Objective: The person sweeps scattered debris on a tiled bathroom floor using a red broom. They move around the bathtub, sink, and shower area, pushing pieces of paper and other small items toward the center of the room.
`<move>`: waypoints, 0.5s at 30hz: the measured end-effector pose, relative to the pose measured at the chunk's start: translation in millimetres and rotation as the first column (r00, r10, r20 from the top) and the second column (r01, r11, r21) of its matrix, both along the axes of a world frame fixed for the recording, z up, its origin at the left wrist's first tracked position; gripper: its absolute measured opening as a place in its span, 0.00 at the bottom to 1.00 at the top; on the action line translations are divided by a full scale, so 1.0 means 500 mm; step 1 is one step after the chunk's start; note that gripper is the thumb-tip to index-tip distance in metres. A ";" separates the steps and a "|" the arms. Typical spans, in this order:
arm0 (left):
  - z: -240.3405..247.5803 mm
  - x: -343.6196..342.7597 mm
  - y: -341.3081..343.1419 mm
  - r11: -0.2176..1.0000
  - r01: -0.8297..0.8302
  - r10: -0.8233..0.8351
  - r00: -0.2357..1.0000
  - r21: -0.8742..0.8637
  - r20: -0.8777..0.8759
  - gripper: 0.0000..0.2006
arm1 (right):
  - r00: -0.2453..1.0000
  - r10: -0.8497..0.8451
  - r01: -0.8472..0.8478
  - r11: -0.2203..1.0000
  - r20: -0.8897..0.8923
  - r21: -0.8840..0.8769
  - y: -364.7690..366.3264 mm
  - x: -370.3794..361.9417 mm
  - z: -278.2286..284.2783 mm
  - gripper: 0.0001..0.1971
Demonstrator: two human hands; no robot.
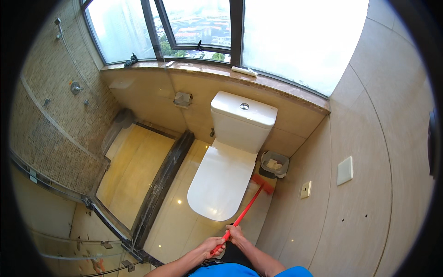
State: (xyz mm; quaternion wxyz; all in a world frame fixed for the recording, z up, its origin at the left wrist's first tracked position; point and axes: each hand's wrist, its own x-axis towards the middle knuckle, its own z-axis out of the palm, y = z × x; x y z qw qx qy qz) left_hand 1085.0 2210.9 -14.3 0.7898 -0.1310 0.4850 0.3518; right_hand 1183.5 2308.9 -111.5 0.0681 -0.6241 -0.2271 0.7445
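Both hands are closed around the red handle of a long floor brush (249, 203). My left hand (213, 246) grips it near its lower end, close to my body. Farther up the handle, my right hand (235, 233) is wrapped round it. The red brush head (263, 183) rests on the tiled floor, to the right of the white toilet (218, 182) and just in front of a small grey waste bin (274, 165). The toilet lid is down. Pale crumpled paper lies inside the bin. The bristles are too small to make out.
A dark stone curb (162, 189) and glass panel edge the shower floor (134, 159) on the left. The right wall (318, 194) stands close beside the brush. A paper holder (183, 99) is on the back wall, and a white object (244, 71) lies on the windowsill.
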 end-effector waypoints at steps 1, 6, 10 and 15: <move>-0.005 0.004 0.020 1.000 -0.005 0.005 1.000 0.001 0.005 0.09 | 1.000 -0.003 0.003 1.000 0.001 0.003 0.020 0.003 -0.004 0.07; -0.001 0.015 0.082 1.000 -0.012 0.012 1.000 0.000 0.008 0.09 | 1.000 0.011 -0.011 1.000 0.004 0.016 0.084 0.016 0.003 0.07; 0.008 0.014 0.088 1.000 -0.014 0.015 1.000 -0.021 0.004 0.09 | 0.998 0.048 -0.050 0.998 0.049 0.047 0.085 0.020 -0.008 0.08; -0.006 0.012 0.050 0.999 -0.032 0.032 0.999 -0.001 0.008 0.08 | 0.998 0.045 -0.047 0.997 0.034 0.063 0.059 0.019 -0.002 0.09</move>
